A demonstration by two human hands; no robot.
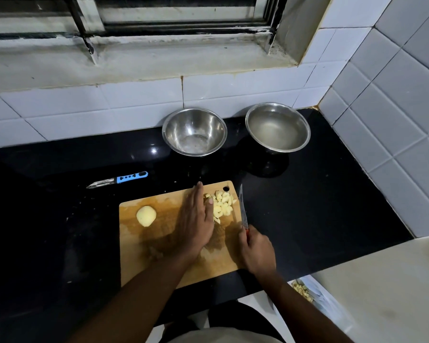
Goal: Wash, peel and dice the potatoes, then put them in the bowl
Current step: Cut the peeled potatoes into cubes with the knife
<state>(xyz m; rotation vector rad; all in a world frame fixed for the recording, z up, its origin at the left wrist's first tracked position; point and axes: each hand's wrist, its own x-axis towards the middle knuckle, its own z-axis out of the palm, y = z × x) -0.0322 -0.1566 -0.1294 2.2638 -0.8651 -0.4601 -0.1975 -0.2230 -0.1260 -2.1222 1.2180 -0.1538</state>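
A wooden cutting board [144,256] lies on the black counter. A pile of diced potato [223,203] sits at its far right corner. My left hand [196,221] lies flat with straight fingers against the left side of that pile. A peeled whole potato [146,215] rests on the board's left part. My right hand [256,251] grips the red handle of a knife [243,206], whose blade points away along the board's right edge. Behind the board stand two steel bowls: the left bowl [194,131] holds nothing, the right bowl [278,128] holds water.
A blue-handled peeler [119,179] lies on the counter [320,194] left of and behind the board. White tiled walls close the back and right. A pale counter [382,280] adjoins at lower right, with a bag of peelings [305,292] below its edge.
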